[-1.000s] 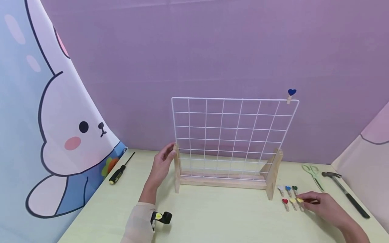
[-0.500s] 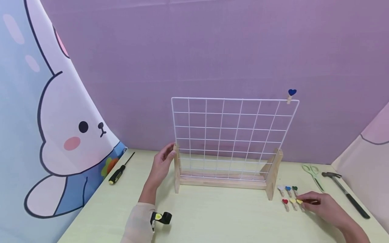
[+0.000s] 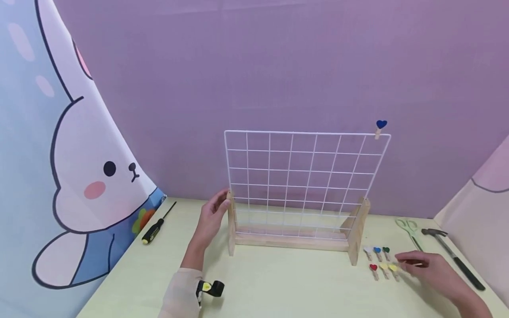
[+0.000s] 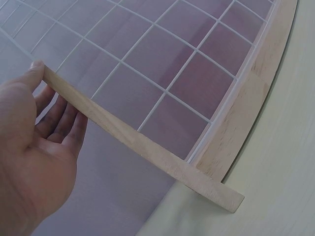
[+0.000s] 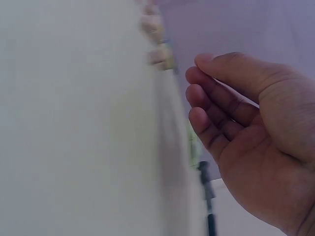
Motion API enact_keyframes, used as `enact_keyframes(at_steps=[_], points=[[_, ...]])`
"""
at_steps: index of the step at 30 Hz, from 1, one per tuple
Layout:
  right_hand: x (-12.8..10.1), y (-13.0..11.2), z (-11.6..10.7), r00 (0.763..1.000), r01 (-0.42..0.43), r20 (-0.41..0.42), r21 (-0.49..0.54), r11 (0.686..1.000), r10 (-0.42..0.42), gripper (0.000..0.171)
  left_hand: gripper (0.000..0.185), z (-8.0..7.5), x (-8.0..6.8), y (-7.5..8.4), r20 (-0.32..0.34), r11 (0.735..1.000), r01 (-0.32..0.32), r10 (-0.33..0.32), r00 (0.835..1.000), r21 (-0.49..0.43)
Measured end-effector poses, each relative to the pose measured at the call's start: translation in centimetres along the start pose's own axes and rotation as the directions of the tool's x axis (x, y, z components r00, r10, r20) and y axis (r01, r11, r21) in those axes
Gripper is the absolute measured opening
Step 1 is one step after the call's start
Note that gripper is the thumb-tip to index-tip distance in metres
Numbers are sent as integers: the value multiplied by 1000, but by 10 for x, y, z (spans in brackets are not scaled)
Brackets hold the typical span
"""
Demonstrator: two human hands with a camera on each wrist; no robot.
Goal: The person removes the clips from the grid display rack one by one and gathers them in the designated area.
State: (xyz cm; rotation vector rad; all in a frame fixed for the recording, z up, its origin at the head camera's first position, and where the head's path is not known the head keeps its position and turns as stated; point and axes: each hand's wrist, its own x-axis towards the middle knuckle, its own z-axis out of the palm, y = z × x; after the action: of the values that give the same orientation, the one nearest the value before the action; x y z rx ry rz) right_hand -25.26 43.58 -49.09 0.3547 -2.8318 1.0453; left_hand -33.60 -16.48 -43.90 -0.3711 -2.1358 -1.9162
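Observation:
A white wire grid (image 3: 306,133) stands upright in a wooden stand (image 3: 290,241). At the left, my left hand (image 3: 210,218) holds the stand's side upright (image 4: 133,139) near its top, thumb in front and fingers behind. One clothespin with a dark blue heart (image 3: 381,125) is clipped on the grid's top wire near the right corner. On the table at the right lie several small heart clothespins in two rows, including a red one (image 3: 374,268) and a yellow one (image 3: 393,268). My right hand (image 3: 431,270) hovers just right of them, fingers loosely bent, holding nothing (image 5: 266,132).
Green-handled scissors (image 3: 409,227) and a hammer (image 3: 457,260) lie at the right of the pale table (image 3: 302,287). A black and yellow screwdriver (image 3: 154,230) lies at the left. A purple cloth (image 3: 278,66) hangs behind the stand.
My right hand has let go of the yellow heart clothespin in the near row and drawn slightly up and right. The left hand stays on the upright.

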Motion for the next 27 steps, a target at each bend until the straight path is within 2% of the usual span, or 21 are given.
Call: enact_keyframes(at_steps=[3,6,11,15,22,27], points=[[5,-9,-20,999,-19,-41,-25,1000,18,27,47,0,-1,-1,5,1000,4,-4,1000,-1],[16,-26,-49,997,-29,-74,-41,999,26,30,47,1,-1,-1,7,1000,0,0,1000,-2],[39,-67,-100,990,-11,-138,-43,999,5,35,47,-1,-2,0,3,1000,-10,10,1000,6],[56,-102,-130,978,8,-207,-19,1000,-12,37,47,-3,-2,1,7,1000,-17,17,1000,8],[80,-155,-155,929,123,-360,82,989,-86,32,48,0,-3,-1,-2,1000,-29,29,1000,-3],[93,-183,-162,929,118,-362,93,989,-77,37,45,1,-1,-2,-12,1000,-29,29,1000,0]])
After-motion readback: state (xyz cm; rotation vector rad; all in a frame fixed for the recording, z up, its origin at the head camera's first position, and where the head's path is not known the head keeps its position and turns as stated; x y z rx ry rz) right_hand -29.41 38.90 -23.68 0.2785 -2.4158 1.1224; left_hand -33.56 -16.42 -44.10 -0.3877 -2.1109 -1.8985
